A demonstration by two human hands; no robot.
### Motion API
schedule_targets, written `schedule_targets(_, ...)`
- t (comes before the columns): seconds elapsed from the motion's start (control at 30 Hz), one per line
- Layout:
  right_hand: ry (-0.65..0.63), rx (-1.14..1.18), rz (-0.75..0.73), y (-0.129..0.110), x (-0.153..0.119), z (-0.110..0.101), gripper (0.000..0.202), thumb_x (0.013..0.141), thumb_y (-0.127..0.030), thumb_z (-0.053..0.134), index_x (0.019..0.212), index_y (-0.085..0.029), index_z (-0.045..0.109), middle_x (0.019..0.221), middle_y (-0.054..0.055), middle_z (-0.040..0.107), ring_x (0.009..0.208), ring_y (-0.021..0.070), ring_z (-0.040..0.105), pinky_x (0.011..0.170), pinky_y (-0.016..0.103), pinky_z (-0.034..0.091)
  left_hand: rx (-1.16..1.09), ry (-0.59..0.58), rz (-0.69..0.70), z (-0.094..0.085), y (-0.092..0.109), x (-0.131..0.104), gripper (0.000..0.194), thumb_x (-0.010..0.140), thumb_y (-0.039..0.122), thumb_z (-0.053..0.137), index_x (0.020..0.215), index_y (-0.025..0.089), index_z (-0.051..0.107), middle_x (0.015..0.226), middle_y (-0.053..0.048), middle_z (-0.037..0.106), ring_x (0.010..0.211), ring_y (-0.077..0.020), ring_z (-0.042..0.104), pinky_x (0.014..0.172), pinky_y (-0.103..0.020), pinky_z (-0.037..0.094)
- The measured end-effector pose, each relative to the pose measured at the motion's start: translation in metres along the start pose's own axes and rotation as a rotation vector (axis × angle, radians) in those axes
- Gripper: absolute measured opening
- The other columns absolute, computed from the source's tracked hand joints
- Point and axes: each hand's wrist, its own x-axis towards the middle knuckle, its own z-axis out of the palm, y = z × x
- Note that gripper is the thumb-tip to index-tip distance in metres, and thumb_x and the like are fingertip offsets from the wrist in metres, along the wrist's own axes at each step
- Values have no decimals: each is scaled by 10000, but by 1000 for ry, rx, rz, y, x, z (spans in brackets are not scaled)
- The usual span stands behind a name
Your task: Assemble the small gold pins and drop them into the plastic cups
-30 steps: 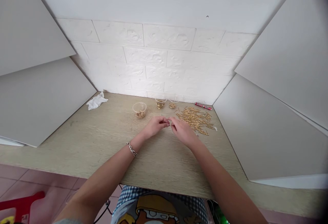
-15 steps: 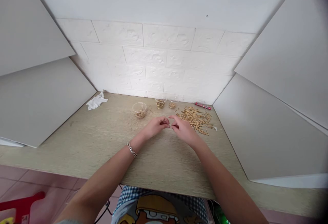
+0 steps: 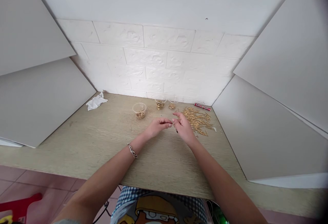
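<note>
Over the middle of the table, my left hand point(image 3: 158, 127) and my right hand point(image 3: 182, 127) meet at the fingertips. The left thumb and fingers are pinched together; what lies between them is too small to name. My right fingers are curled in a pinch too, with the index finger stretched out, and a small dark tip shows beneath them. Just beyond my right hand spreads a pile of thin gold-coloured sticks point(image 3: 196, 118). A clear cup point(image 3: 139, 110) with small gold pieces stands beyond my left hand.
Two more clear cups, a fuller one point(image 3: 160, 103) and a shallower one point(image 3: 172, 105), stand near the wall with gold pieces inside. A red tube-like item point(image 3: 202, 107) lies behind the pile. White crumpled tissue point(image 3: 96, 101) is at the far left. Grey panels point(image 3: 279, 131) flank the table.
My right hand has turned slightly and its fingers have shifted a little to the right. The left fingertips have moved slightly right and straightened. The cups and pile stay put.
</note>
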Motion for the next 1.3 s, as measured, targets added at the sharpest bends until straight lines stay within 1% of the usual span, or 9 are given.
schedule_targets(0.23,77,-44,-6,-6,-4,3,367,789,-356,460,1108,-178,491,534,-45,488,517,132,444,563,275,353,134,-25,40,7,4,-2,218,742,314,563,805,127,656,766,-29,637,724,-136,535,684,-247,402)
schedule_targets(0.43,50,0,-29,0,-3,5,341,786,-378,459,1070,-196,511,560,-40,463,533,131,449,524,260,348,189,-6,61,9,8,-4,226,754,321,526,758,121,631,694,-13,600,662,-124,508,618,-236,392)
schedule_targets(0.57,22,145,-4,0,-1,5,348,783,-428,455,1036,-195,508,547,-50,450,497,117,442,509,258,365,177,-1,57,8,8,-3,227,749,328,525,738,124,622,692,-12,591,655,-118,494,620,-235,382)
schedule_targets(0.7,16,325,81,-4,3,-2,339,757,-477,454,903,-182,535,610,-24,519,474,99,458,500,260,386,106,54,33,5,10,-3,228,736,349,538,750,131,606,668,12,554,608,-93,450,597,-226,350)
schedule_targets(0.8,5,303,111,-6,6,-10,311,712,-457,518,820,-171,570,673,4,570,489,91,470,505,256,394,50,98,-1,4,13,-3,241,706,369,565,750,134,588,649,25,521,584,-84,420,579,-224,333)
schedule_targets(0.93,-31,207,114,-8,6,-13,287,680,-420,562,805,-165,598,693,13,591,526,96,482,510,248,400,56,76,-7,4,15,-4,245,699,376,569,724,133,576,636,30,497,574,-79,395,566,-222,315)
schedule_targets(1.07,-40,129,104,-8,3,-11,235,675,-383,565,764,-167,587,636,-5,565,537,104,485,511,244,398,81,17,-9,4,13,-4,245,723,370,547,731,128,590,623,30,488,565,-77,385,558,-223,308)
schedule_targets(1.17,4,150,77,-10,7,-10,201,697,-362,531,733,-166,550,624,-3,561,527,103,487,516,246,404,83,29,-31,4,8,-3,233,721,353,550,747,126,598,624,24,502,577,-85,407,561,-224,318)
schedule_targets(1.3,-10,171,48,-29,26,-1,148,711,-314,504,697,-166,502,676,11,587,520,94,503,525,249,428,115,43,-64,4,-1,0,199,715,319,552,713,125,595,600,21,513,575,-93,423,552,-226,326)
